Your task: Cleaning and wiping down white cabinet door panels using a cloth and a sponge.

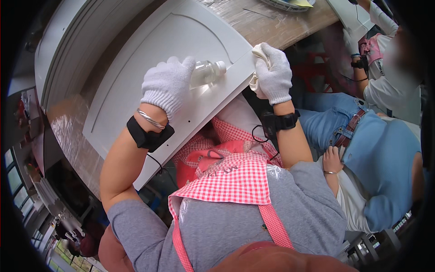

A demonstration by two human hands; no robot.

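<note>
A white panel (pixel 149 77) with a grooved curved border and small dark holes along its near edge lies in front of me. My left hand (pixel 167 86), in a white knit glove, is closed around a clear bottle (pixel 206 74) over the panel. The bottle is tilted on its side, its white cap pointing right; its base is hidden by my fingers. At the panel's right corner my right hand (pixel 277 75), gloved too, grips a bunched off-white cloth (pixel 256 84). Part of the cloth sticks out past the fingers, close to the panel's edge.
Curved white panels (pixel 68 45) are stacked at the far left. A plastic-wrapped table (pixel 294 25) supports the panel, with a round container (pixel 285 4) on its far side. To my right stand a person in jeans (pixel 340 113) and another person (pixel 380 68); a red stool (pixel 312 72) is near them.
</note>
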